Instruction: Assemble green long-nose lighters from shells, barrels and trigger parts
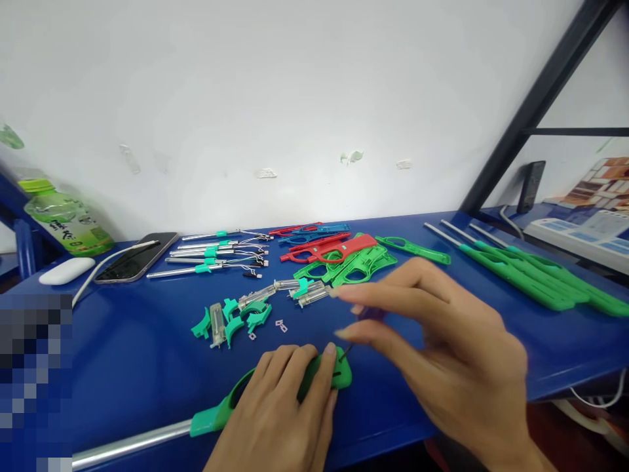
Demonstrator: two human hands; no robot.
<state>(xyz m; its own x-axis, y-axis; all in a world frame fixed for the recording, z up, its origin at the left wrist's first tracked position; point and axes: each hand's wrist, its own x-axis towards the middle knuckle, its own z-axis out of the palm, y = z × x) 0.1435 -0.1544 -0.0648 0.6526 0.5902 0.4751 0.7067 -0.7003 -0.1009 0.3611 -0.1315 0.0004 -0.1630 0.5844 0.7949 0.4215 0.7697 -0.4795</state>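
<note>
A green long-neck gas lighter [343, 376] lies on its side near the table's front edge, its metal tube pointing left. My left hand [282, 403] presses over its handle, fingers wrapped across the body and hiding much of it. Above the handle's end, my right hand [442, 341] pinches a small screwdriver [346, 353]. Its thin dark shaft meets the green end; the grip is mostly hidden by my fingers. Just beyond lie teal triggers [258, 314], clear fuel tanks [217, 322] and tiny pale pieces [281, 326].
Metal lighter tubes with wires [211, 252] lie in a row at the back left. Red, blue and green shell halves [339, 249] are piled mid-back. Whole green lighters [525, 275] rest at right. A phone [135, 257], white case [66, 270] and bottle [69, 219] stand left.
</note>
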